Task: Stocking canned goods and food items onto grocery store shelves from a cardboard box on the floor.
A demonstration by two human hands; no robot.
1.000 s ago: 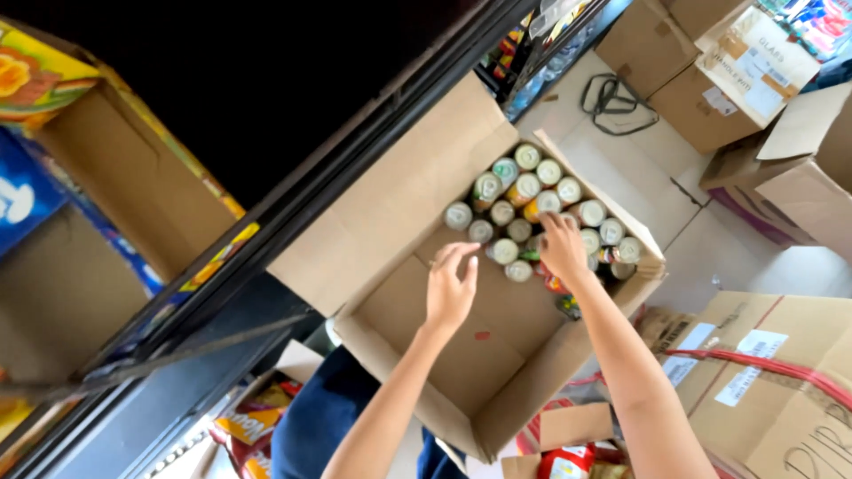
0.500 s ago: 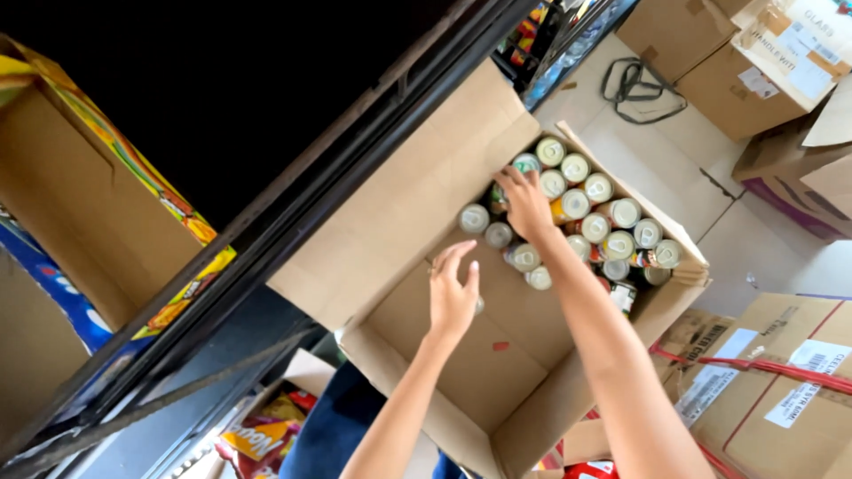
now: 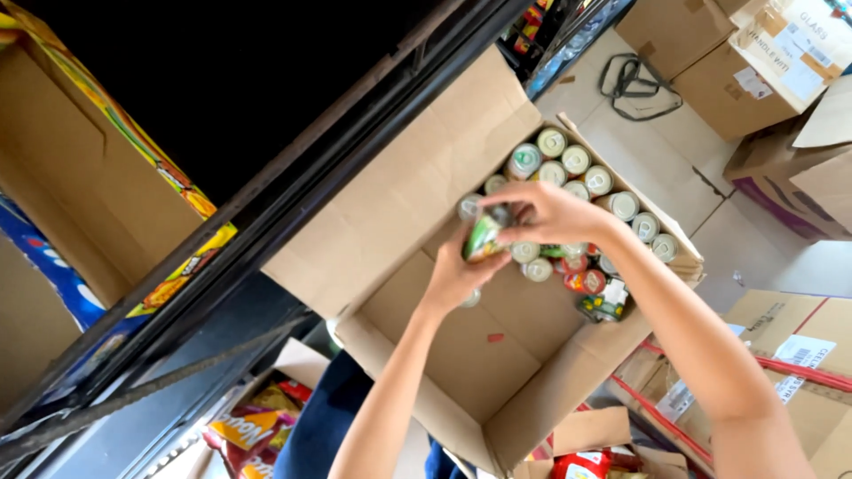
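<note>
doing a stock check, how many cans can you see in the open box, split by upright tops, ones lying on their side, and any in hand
Cans standing upright, silver tops showing: about 14
Cans lying on their side: about 3
Green can held by the left hand and right hand: 1
Total in the cardboard box: about 18; the hands hide some.

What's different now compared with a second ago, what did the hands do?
Both hands closed in on one green can and lifted it from the rows; left hand cups it, right hand grips its top. The cardboard box and other cans stayed put.
</note>
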